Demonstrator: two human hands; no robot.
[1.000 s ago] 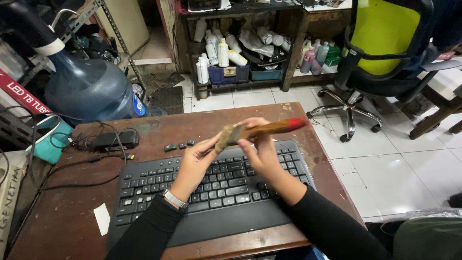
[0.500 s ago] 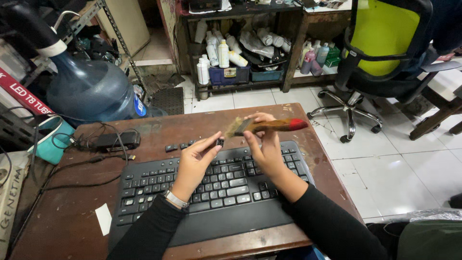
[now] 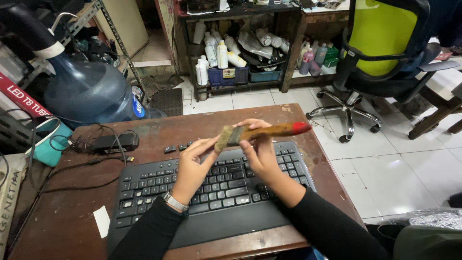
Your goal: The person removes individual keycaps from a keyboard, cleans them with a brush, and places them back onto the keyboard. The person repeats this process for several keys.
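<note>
My right hand (image 3: 260, 154) grips a paintbrush (image 3: 269, 131) with a worn wooden handle and a red tip, held level above a black keyboard (image 3: 211, 192). Its dirty bristles (image 3: 224, 138) point left. The fingertips of my left hand (image 3: 190, 166) pinch at those bristles. A watch sits on my left wrist. Both arms wear black sleeves. The keyboard lies on a brown wooden desk (image 3: 62, 216), with a few loose black keycaps (image 3: 175, 148) just behind it.
A black box with cables (image 3: 113, 142) and a teal object (image 3: 45, 144) sit at the desk's left. A white paper scrap (image 3: 102, 221) lies near the keyboard. Behind are a blue water jug (image 3: 86, 91), shelves of bottles (image 3: 221, 55) and a green-backed office chair (image 3: 380, 43).
The brush has dropped slightly and my left fingers have moved in from beside the bristles to pinch them. The right hand keeps its grip on the handle.
</note>
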